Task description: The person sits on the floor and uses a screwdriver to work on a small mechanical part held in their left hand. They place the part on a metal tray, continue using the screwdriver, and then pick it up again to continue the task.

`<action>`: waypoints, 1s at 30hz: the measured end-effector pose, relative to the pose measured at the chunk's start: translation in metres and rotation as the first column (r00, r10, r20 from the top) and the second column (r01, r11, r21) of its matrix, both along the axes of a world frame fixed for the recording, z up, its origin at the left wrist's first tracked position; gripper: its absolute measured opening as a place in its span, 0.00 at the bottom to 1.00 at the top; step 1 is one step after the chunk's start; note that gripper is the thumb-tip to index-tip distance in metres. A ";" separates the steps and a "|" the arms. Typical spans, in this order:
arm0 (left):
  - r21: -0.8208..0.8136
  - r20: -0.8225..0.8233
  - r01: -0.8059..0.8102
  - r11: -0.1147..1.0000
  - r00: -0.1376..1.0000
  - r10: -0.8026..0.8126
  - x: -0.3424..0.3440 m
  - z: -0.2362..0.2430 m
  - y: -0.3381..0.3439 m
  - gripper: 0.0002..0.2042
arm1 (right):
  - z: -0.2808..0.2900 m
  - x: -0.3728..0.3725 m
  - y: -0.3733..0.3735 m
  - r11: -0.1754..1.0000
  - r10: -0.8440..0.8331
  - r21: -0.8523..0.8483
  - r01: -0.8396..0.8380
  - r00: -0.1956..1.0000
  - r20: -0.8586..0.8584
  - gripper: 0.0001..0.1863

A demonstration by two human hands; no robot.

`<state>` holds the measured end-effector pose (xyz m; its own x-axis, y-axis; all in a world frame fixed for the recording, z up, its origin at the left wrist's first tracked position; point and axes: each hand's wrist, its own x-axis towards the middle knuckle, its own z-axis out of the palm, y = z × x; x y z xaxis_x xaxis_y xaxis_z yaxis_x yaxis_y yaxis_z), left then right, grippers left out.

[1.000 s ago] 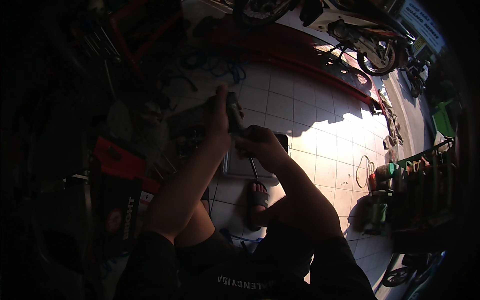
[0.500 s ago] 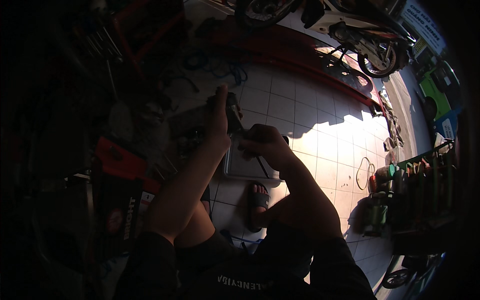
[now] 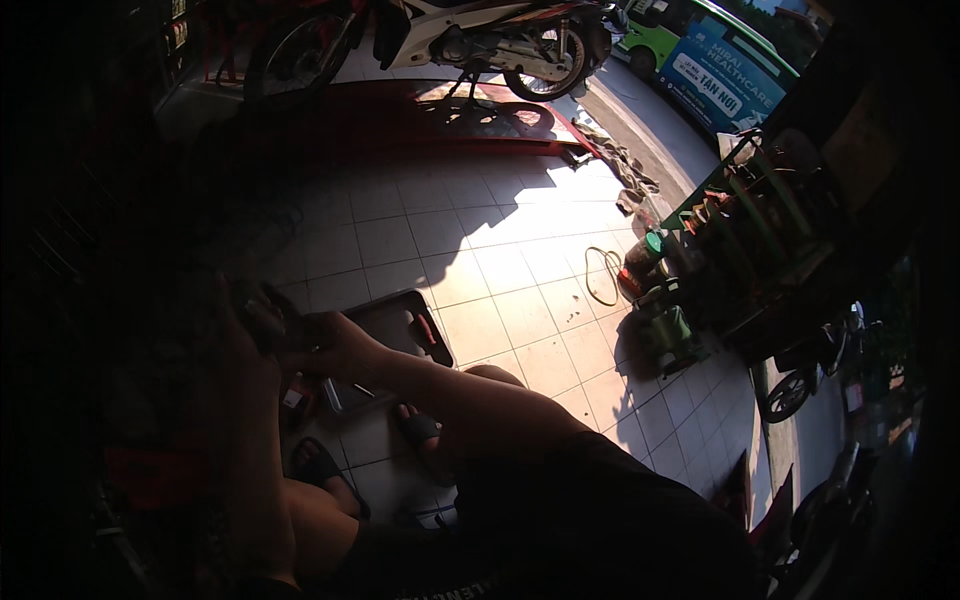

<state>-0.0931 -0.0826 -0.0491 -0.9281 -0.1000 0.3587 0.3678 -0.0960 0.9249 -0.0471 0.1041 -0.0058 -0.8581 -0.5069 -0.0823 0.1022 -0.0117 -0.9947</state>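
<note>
Low at the left, in shadow, my left hand (image 3: 238, 325) holds a dark metal part (image 3: 265, 320), its shape hard to make out. Close against the part's right side, my right hand (image 3: 330, 340) is closed on a thin tool (image 3: 355, 388), whose shaft sticks out below the fingers; the grip itself is hidden. Beneath and beyond my hands lies a metal tray (image 3: 390, 330) on the tiled floor, with a red-handled object (image 3: 425, 330) at its right side.
A motorcycle (image 3: 460, 45) stands by a red platform (image 3: 500, 145) at the top. Green cans (image 3: 665, 335), a cable loop (image 3: 600, 275) and a green rack (image 3: 740, 230) are on the right; a bus (image 3: 700, 70) is outside. My feet (image 3: 320, 465) are below.
The view has swung to the right, so my hands and the part appear farther left and lower. More of the street and bus shows. Both hands keep their hold.
</note>
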 end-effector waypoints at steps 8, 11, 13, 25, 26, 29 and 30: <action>0.560 0.422 -0.193 0.806 0.903 -0.077 0.009 0.031 0.024 0.23 | -0.015 0.001 -0.004 0.982 -0.181 -0.076 0.171 0.969 -0.167 0.18; 0.621 0.446 -0.158 0.768 0.877 -0.180 0.000 0.015 0.004 0.24 | -0.002 0.006 -0.008 0.987 -0.140 -0.093 0.135 0.989 -0.053 0.17; 0.591 0.458 -0.193 0.784 0.879 -0.129 0.004 0.020 0.005 0.23 | 0.004 0.007 -0.007 0.993 -0.111 -0.052 0.110 0.993 -0.029 0.16; 0.602 0.446 -0.284 0.746 0.895 -0.019 0.014 0.038 0.035 0.19 | -0.005 -0.004 0.003 0.991 -0.091 0.094 0.092 0.996 -0.020 0.19; 0.608 0.463 -0.324 0.725 0.886 0.009 0.013 0.041 0.038 0.18 | -0.007 -0.007 0.003 0.992 -0.110 0.060 0.108 0.993 0.042 0.20; 0.669 0.464 -0.219 0.711 0.870 -0.168 0.006 0.033 0.024 0.16 | 0.000 -0.007 0.000 0.989 -0.119 0.094 0.116 0.992 0.028 0.21; 0.789 0.248 0.057 0.612 0.881 -0.403 -0.012 0.001 0.007 0.19 | 0.006 -0.005 -0.003 0.986 -0.103 0.132 0.104 0.995 -0.016 0.21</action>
<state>-0.1056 -0.0759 -0.0486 -0.9918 0.0686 -0.1077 -0.1161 -0.8363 0.5359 -0.0519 0.1015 0.0006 -0.9062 -0.4008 -0.1344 0.0979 0.1104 -0.9891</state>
